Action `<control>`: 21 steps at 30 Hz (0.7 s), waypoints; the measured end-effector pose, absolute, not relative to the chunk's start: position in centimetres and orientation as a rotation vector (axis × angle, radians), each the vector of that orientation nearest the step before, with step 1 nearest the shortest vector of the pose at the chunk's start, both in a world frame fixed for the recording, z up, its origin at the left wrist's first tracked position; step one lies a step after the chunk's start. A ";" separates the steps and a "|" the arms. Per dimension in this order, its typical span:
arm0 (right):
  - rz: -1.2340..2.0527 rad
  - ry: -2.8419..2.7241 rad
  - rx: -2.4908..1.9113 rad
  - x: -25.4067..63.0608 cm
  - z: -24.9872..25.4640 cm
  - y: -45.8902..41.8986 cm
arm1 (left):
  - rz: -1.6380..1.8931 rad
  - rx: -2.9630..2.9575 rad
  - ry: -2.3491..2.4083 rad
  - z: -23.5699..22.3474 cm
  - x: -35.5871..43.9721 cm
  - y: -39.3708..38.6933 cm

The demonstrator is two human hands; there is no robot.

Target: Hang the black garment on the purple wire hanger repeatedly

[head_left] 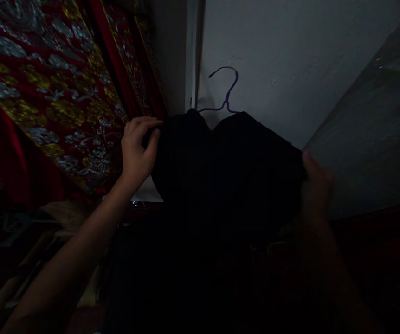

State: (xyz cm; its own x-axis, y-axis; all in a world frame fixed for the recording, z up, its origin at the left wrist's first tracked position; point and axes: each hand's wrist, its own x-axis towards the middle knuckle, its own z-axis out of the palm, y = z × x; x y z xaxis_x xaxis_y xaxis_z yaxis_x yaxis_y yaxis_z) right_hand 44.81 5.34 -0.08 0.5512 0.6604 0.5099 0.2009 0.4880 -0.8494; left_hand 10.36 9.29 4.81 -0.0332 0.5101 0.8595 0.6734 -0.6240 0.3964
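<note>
A dark shirt-like garment (228, 167) is on a purple wire hanger (227, 99), whose hook sticks up above the neckline. At the garment's left shoulder, my left hand (139, 146) pinches the cloth between thumb and fingers. My right hand (316, 183) grips the opposite shoulder edge and is dim and slightly blurred. Both arms reach in from the bottom corners. The lower part of the garment merges into darkness, so its hem cannot be made out.
Red cloth with gold and silver embroidery (54, 88) hangs at the left. A pale wall (273, 46) stands behind the hanger, with clear plastic sheeting (377, 125) at the right. Cluttered items (64, 215) lie in shadow at the lower left.
</note>
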 end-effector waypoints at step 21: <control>0.689 -2.058 -0.924 40.0 -5.7 5.9 | -1.285 -3.387 -2.013 4.9 6.2 -0.3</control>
State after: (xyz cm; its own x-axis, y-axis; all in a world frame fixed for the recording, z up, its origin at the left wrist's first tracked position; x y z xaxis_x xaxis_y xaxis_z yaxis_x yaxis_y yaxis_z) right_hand 40.01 5.88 -5.66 -0.4467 0.7899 0.4202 0.3778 0.5922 -0.7117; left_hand 6.23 -0.27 4.85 0.4893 0.8719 -0.0197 0.3491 -0.1751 0.9206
